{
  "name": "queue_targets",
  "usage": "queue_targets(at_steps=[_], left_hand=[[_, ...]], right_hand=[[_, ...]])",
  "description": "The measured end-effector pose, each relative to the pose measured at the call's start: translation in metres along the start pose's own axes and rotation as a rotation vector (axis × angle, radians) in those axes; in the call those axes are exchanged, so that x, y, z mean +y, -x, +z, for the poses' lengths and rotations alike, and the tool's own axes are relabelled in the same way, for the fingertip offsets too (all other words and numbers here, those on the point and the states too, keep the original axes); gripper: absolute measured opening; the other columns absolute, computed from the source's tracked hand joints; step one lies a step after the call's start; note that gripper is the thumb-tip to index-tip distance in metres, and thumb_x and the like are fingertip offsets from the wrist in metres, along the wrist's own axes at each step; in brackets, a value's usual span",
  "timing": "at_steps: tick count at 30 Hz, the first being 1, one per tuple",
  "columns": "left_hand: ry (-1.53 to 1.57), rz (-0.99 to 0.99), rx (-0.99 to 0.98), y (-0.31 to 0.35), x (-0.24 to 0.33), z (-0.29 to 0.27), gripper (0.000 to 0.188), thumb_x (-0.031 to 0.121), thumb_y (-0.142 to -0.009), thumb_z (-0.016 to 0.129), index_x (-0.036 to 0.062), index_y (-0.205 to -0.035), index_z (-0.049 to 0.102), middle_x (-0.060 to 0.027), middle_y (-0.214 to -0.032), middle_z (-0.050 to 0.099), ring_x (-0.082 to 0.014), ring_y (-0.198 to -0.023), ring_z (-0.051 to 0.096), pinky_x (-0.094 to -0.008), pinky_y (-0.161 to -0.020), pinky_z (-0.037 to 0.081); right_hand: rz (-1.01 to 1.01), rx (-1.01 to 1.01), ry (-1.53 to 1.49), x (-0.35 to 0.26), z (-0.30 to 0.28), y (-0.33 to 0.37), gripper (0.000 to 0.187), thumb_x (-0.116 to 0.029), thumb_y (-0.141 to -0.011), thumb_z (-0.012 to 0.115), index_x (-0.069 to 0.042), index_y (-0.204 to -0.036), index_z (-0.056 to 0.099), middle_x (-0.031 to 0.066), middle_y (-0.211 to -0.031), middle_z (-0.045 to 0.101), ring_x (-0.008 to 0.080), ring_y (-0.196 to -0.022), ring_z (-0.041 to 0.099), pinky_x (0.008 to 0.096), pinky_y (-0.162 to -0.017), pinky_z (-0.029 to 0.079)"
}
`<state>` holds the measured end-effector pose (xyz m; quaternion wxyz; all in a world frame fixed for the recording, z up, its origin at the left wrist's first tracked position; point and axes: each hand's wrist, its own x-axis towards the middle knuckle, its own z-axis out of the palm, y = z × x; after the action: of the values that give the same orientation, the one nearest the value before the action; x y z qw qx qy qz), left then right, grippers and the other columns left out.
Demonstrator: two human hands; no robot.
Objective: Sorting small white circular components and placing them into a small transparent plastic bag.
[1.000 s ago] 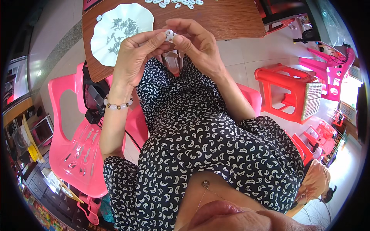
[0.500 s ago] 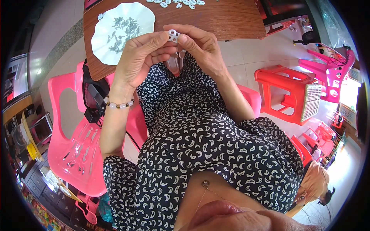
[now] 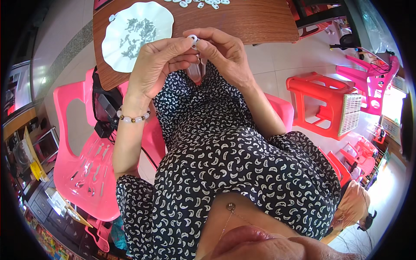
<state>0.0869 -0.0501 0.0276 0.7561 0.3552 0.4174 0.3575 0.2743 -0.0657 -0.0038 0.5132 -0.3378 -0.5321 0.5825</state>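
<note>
Your left hand point(image 3: 154, 60) and right hand point(image 3: 229, 54) are both engaged: each grip pinches, thumb against finger, on the same small white piece point(image 3: 194, 43). The piece sits exactly between the two grips, held up clear of the desk point(image 3: 255, 26), its holes partly visible and the rest covered by your fingertips. Step in hand, as judged: two-handed fingertip work on that piece. The next move appears to call for a light, steady pinch on both sides, as a part this small could slip or twist. Count follows. Hands: two. Pieces in the grip: at least one; whether a second is joined to it, you cannot confirm from this view. Plate: one, white with a wavy rim point(image 3: 112, 50), left of the grip on the desk. Grey bits point(image 3: 139, 32) on the plate: several dozen, overlapping, no exact figure possible. White bit point(image 3: 112, 17) beside the plate's far-left rim: one seen. Loose white pieces point(image 3: 200, 5) beyond the grip: roughly ten visible, the group cut off by the upper edge. Beaded bracelet point(image 3: 138, 119): one, nearer you than the left grip.
</note>
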Motion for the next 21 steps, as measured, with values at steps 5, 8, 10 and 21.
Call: queue_targets(at_steps=[5, 8, 10, 21], left_hand=[[-0.054, -0.001, 0.032, 0.0018, 0.0022, 0.0043, 0.030, 0.025, -0.088, 0.071, -0.0014, -0.103, 0.070, -0.0090, -0.089, 0.072, -0.0142, -0.078, 0.070, -0.0214, -0.068, 0.055], [-0.089, 0.003, 0.028, 0.0020, 0.0019, 0.0045, 0.031, 0.027, -0.088, 0.071, -0.0007, -0.101, 0.070, -0.0083, -0.087, 0.071, -0.0129, -0.076, 0.069, -0.0208, -0.067, 0.054], [-0.109, 0.005, 0.027, 0.0019, 0.0011, 0.0042, 0.031, 0.028, -0.088, 0.071, -0.0004, -0.101, 0.070, -0.0079, -0.086, 0.071, -0.0120, -0.075, 0.068, -0.0205, -0.066, 0.054], [-0.071, 0.021, -0.015, -0.0012, -0.0027, 0.0047, 0.027, 0.028, -0.089, 0.070, 0.0014, -0.096, 0.070, -0.0029, -0.082, 0.068, -0.0081, -0.071, 0.064, -0.0197, -0.064, 0.051]], right_hand=[[-0.011, 0.030, 0.031, 0.0044, -0.0001, 0.0015, 0.027, -0.021, -0.097, 0.058, -0.002, -0.116, 0.062, 0.0030, -0.076, 0.065, 0.0040, -0.045, 0.051, 0.0185, -0.038, 0.041], [-0.008, 0.035, 0.047, 0.0030, 0.0001, 0.0016, 0.027, -0.020, -0.097, 0.058, -0.002, -0.116, 0.062, 0.0035, -0.077, 0.065, 0.0041, -0.045, 0.051, 0.0186, -0.038, 0.041], [-0.001, 0.024, 0.032, 0.0029, -0.0006, 0.0017, 0.027, -0.020, -0.097, 0.058, -0.002, -0.116, 0.062, 0.0039, -0.077, 0.065, 0.0043, -0.046, 0.052, 0.0187, -0.038, 0.041], [0.039, 0.019, -0.048, 0.0027, -0.0021, 0.0037, 0.032, -0.023, -0.097, 0.059, 0.000, -0.118, 0.060, 0.0037, -0.074, 0.064, 0.0055, -0.047, 0.053, 0.0196, -0.038, 0.042]])
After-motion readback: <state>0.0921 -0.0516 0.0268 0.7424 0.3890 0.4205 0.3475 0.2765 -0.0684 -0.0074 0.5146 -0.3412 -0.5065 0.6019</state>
